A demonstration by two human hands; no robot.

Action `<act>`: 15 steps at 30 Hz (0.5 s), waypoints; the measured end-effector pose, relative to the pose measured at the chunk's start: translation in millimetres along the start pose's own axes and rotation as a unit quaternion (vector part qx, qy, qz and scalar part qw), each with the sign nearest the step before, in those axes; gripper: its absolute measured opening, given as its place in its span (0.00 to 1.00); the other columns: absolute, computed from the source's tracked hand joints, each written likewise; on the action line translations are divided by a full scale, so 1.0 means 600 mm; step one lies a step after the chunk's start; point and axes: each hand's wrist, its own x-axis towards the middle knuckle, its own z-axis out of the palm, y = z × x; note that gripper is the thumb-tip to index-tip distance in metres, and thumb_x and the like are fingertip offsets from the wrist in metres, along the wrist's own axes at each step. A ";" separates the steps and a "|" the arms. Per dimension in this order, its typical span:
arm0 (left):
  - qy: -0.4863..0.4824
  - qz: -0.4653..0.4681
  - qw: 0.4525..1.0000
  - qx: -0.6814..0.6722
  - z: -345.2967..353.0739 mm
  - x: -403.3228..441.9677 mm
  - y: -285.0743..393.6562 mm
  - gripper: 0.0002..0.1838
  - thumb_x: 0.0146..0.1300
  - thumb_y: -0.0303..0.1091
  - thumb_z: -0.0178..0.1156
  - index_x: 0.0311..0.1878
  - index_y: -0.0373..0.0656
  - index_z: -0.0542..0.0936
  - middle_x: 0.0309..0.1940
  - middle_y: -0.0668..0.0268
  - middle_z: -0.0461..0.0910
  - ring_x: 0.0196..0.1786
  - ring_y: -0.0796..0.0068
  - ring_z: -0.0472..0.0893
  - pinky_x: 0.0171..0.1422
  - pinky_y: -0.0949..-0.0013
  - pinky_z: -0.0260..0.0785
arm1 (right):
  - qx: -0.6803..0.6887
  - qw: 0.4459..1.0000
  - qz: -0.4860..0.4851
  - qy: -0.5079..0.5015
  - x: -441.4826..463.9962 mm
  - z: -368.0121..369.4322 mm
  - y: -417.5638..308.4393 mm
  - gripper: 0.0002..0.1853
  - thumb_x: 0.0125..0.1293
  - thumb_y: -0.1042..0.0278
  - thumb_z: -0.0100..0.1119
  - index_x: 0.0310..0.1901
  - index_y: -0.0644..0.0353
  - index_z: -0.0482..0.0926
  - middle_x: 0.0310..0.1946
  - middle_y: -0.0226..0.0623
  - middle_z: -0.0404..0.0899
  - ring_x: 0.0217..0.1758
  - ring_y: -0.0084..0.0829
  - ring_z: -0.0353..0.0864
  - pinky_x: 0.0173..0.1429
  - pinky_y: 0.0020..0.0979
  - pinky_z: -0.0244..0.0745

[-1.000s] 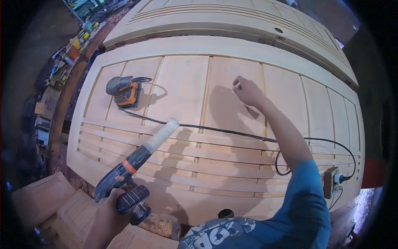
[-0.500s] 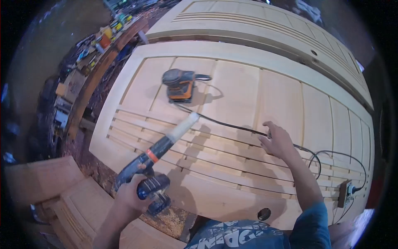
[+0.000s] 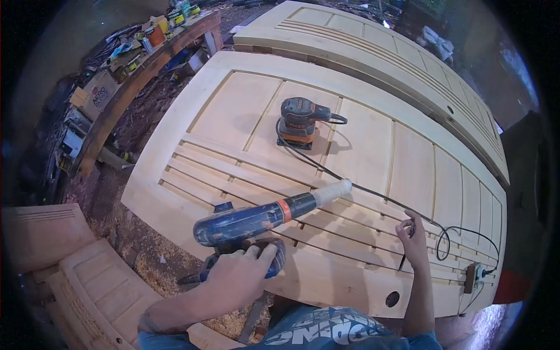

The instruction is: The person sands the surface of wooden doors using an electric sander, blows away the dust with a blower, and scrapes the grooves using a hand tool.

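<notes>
My left hand [image 3: 242, 271] is wrapped around the handle of a blue cordless blower [image 3: 251, 221] with an orange ring. Its pale, taped nozzle [image 3: 332, 191] points right and away from me, above the slatted part of a wooden door [image 3: 216, 195]. My right hand [image 3: 413, 236] is closed over the door's right half, fingers curled around something thin and dark that I cannot make out. Beyond the nozzle an orange and black sander [image 3: 300, 123] stands on the door panels. Its black cord [image 3: 373, 194] runs right, passing behind my right hand.
A socket block [image 3: 471, 279] with a plug lies at the door's right end. Another door [image 3: 350, 44] lies behind. A bench [image 3: 125, 93] with cans and boxes stands at the left. Smaller panels [image 3: 111, 280] and sawdust are at lower left.
The blower has swung round to the right, its nozzle moving right. My right hand has moved slightly right and nearer to me, and its fingers have curled in. The view has shifted.
</notes>
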 end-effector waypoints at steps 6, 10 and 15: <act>0.023 0.039 0.996 -0.073 0.002 -0.022 -0.063 0.33 0.52 0.37 0.67 0.61 0.41 0.67 0.39 0.48 0.80 0.43 0.47 0.82 0.44 0.54 0.76 | 0.097 0.994 0.050 0.028 -0.071 0.009 0.002 0.24 0.65 0.70 0.59 0.62 0.62 0.68 0.35 0.25 0.71 0.30 0.15 0.65 0.32 0.19 0.62; -0.010 0.030 0.990 -0.140 0.001 -0.023 -0.055 0.34 0.54 0.38 0.65 0.64 0.41 0.66 0.40 0.48 0.82 0.44 0.49 0.83 0.49 0.55 0.75 | 0.125 0.989 0.055 0.058 -0.122 -0.009 0.031 0.23 0.67 0.71 0.56 0.63 0.61 0.67 0.35 0.26 0.70 0.28 0.12 0.64 0.26 0.16 0.61; 0.072 0.085 0.971 -0.213 0.042 0.010 0.076 0.31 0.58 0.41 0.62 0.63 0.39 0.66 0.35 0.46 0.82 0.40 0.47 0.83 0.45 0.54 0.75 | 0.277 0.950 0.019 0.140 -0.164 -0.059 0.039 0.23 0.68 0.70 0.56 0.63 0.61 0.66 0.35 0.27 0.69 0.26 0.12 0.63 0.23 0.14 0.59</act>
